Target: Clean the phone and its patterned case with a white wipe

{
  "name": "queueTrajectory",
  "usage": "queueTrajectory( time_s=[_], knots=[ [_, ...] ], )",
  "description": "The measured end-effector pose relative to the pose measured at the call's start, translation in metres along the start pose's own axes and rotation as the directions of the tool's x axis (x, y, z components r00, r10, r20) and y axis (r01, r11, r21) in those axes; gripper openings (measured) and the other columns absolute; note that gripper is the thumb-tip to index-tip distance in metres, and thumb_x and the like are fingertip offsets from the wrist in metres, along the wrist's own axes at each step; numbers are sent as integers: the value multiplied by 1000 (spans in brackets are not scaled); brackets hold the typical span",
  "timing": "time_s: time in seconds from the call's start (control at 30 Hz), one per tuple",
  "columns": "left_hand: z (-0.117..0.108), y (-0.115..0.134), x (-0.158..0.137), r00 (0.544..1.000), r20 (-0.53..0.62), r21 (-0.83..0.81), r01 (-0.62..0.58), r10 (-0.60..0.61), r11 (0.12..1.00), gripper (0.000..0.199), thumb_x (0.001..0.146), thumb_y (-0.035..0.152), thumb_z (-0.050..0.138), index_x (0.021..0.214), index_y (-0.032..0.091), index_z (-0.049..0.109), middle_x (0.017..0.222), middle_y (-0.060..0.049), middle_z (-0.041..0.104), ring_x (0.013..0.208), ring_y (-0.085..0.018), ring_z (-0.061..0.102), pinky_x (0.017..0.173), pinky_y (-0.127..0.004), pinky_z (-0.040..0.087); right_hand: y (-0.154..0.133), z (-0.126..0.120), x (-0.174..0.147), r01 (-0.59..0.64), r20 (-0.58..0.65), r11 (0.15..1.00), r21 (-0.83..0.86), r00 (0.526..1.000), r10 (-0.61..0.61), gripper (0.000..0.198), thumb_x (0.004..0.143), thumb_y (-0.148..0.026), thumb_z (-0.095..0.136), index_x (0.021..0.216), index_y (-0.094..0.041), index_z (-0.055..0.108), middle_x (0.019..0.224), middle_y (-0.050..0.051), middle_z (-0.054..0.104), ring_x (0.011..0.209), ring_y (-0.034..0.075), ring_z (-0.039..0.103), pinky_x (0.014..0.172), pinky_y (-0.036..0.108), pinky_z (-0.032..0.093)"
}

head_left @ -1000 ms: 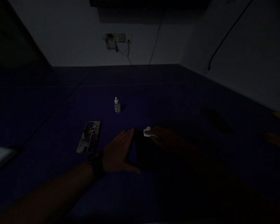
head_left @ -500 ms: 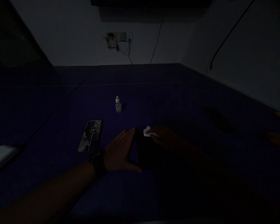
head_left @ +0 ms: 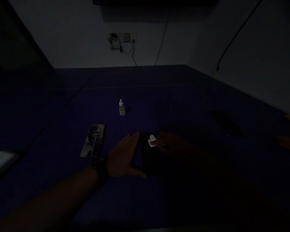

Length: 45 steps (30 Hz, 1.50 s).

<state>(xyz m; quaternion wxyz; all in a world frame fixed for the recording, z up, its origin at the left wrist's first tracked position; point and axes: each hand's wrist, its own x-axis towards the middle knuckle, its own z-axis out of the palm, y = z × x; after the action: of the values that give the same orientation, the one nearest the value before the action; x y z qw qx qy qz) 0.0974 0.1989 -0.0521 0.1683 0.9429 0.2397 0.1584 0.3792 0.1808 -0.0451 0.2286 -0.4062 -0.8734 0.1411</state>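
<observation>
In dim light a dark flat slab, perhaps a phone [head_left: 150, 162], lies on the blue surface in front of me. My left hand [head_left: 124, 158] is flat and open, its fingertips and thumb at the slab's left side. A dark watch is on that wrist. My right hand [head_left: 168, 142] is closed on a crumpled white wipe [head_left: 152, 140] and presses it onto the upper part of the slab. Left of my hands lies a patterned phone case [head_left: 93, 140]. Beyond it stands a small dropper bottle [head_left: 122, 109] with a white cap.
A white box-like object [head_left: 2, 162] lies at the far left. Another dark flat object [head_left: 226, 123] rests to the right. Part of another person's hand [head_left: 287, 142] shows at the right edge. Wall sockets [head_left: 123, 38] with cables are at the back.
My right hand has moved the white wipe slightly toward me over the dark slab. My left hand stays in place.
</observation>
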Motion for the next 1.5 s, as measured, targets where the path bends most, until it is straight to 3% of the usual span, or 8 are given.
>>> queueTrajectory(
  time_s=[0.23, 0.43, 0.67, 0.87, 1.03, 1.17, 1.27, 1.5],
  knots=[
    [-1, 0, 0, 1000, 18, 8, -6, 6, 1000, 134, 72, 83, 64, 159, 10, -7, 161, -30, 22, 148, -45, 29, 119, -66, 24, -3, 2, 3, -95, -103, 995, -40, 991, 91, 33, 97, -17, 46, 119, -24, 70, 106, 9, 69, 97, 21, 67, 87, 37, 55],
    [-2, 2, 0, 1000, 27, 21, 5, -5, 1000, 132, 73, 83, 64, 159, 11, -7, 161, -29, 24, 149, -43, 29, 120, -64, 24, -6, -1, 0, 8, 28, 1000, -5, 1000, -8, 27, 92, -16, 54, 109, -21, 74, 97, 9, 68, 88, 20, 66, 79, 33, 55],
    [-2, 0, 0, 1000, 28, 18, -2, 2, 1000, 132, 73, 83, 63, 159, 10, -6, 162, -30, 22, 149, -43, 28, 120, -64, 24, -1, 6, 7, -85, -74, 983, -163, 995, 73, 36, 96, -12, 45, 119, -23, 70, 102, 10, 65, 97, 23, 64, 87, 39, 54],
    [-1, 1, 0, 999, 40, 16, 6, -7, 1000, 134, 72, 83, 64, 159, 10, -6, 162, -29, 22, 149, -43, 28, 120, -63, 25, -4, -1, 0, -38, -59, 995, -93, 998, 32, 34, 91, -9, 50, 113, -23, 71, 115, 11, 62, 105, 22, 63, 90, 39, 55],
    [-3, 5, 1, 989, 34, 111, 141, -146, 984, 143, 63, 92, 60, 158, 1, 4, 163, -31, 9, 152, -48, 7, 119, -61, 27, 3, 3, 1, -43, -174, 997, -63, 984, 32, 32, 95, -13, 47, 119, -22, 65, 118, 12, 65, 111, 24, 64, 97, 45, 54],
    [-4, 5, 2, 987, 98, 165, 110, -127, 980, 136, 65, 95, 52, 156, 0, 16, 162, -32, 11, 152, -46, 9, 120, -62, 19, 3, 14, 11, -39, -232, 994, -105, 973, 14, 29, 96, -14, 46, 114, -23, 67, 114, 10, 71, 110, 25, 66, 97, 46, 55],
    [-2, 3, 1, 992, 84, 179, 76, -92, 981, 132, 67, 94, 50, 156, 2, 17, 163, -31, 11, 152, -44, 13, 121, -62, 17, -3, 19, 20, 27, -179, 985, -171, 982, -58, 32, 97, -11, 43, 114, -18, 69, 118, 13, 73, 113, 25, 67, 98, 46, 53],
    [-2, 4, 1, 992, 77, 206, 85, -103, 975, 131, 68, 94, 49, 155, 1, 21, 162, -33, 15, 152, -44, 14, 121, -60, 20, -14, 14, 22, 223, 119, 965, -137, 971, -207, 41, 95, -5, 40, 125, -14, 66, 130, 14, 69, 121, 23, 63, 95, 43, 50]
  ],
)
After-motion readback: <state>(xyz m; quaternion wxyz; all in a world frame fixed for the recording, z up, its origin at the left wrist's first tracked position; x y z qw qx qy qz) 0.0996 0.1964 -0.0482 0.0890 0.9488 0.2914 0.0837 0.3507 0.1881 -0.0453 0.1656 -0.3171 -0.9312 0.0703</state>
